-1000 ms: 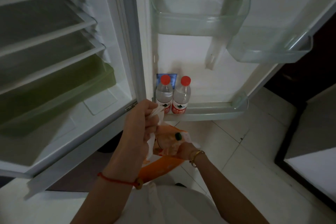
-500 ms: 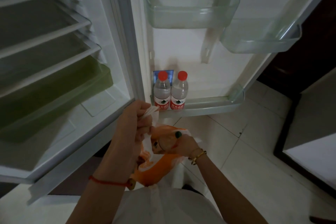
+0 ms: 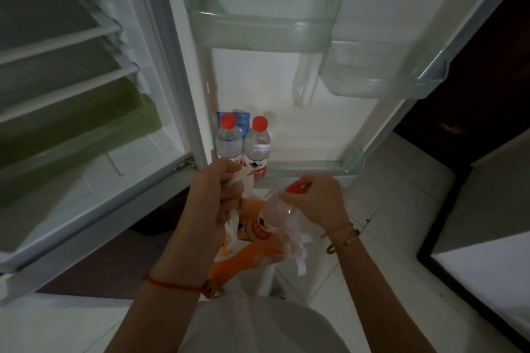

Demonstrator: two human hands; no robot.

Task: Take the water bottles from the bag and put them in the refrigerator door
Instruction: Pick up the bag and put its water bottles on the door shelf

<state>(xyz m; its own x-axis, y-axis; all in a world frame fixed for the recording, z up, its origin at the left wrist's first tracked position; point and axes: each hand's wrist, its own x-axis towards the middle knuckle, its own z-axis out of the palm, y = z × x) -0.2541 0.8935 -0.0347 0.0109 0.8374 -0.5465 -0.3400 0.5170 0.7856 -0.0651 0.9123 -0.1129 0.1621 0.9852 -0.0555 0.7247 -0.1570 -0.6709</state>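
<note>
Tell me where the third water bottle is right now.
The third bottle is low in the head view, gripped near its cap by the right hand, half out of the orange bag.

Single head-worn wide-angle view, looking forward and steeply down. It faces the open white refrigerator door (image 3: 286, 89) at close range, the shelved interior (image 3: 71, 66) at left, pale tiled floor (image 3: 401, 209) below. Both forearms enter from the bottom edge. No second view.

Red-capped bottle (image 3: 277, 209) half out of orange bag (image 3: 252, 249) (two bottles (image 3: 243, 146) shelved upright).
</note>
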